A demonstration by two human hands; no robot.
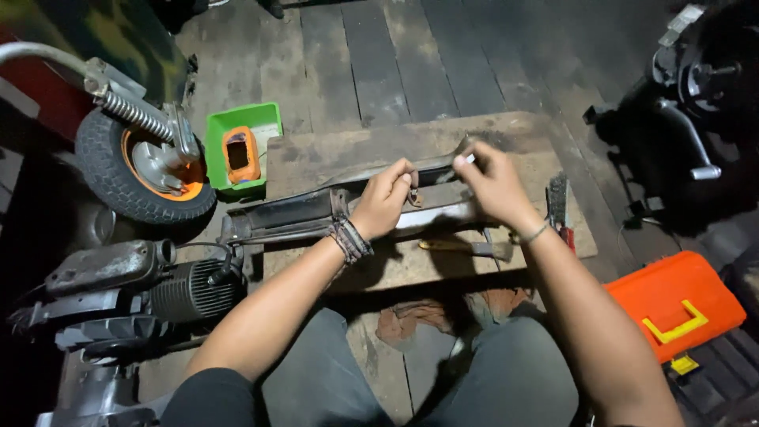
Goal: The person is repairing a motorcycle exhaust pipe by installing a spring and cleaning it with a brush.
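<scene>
Metal channel part (316, 212), long and dark, lies across a wooden board (522, 134) on the plank floor. Left hand (385, 199) pinches a small bracket (414, 197) against it; right hand (492, 180) fingers grip its far end. Fitting looks unfinished. Wheel (138, 162), engine (134, 289) and orange toolbox (676, 303) sit around.

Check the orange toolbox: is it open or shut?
Shut. The toolbox lid lies flat on its base, with the yellow latch down across the front.

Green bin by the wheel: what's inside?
The green bin holds one orange rectangular object with a dark recessed centre. The bin floor beneath it is covered.
</scene>
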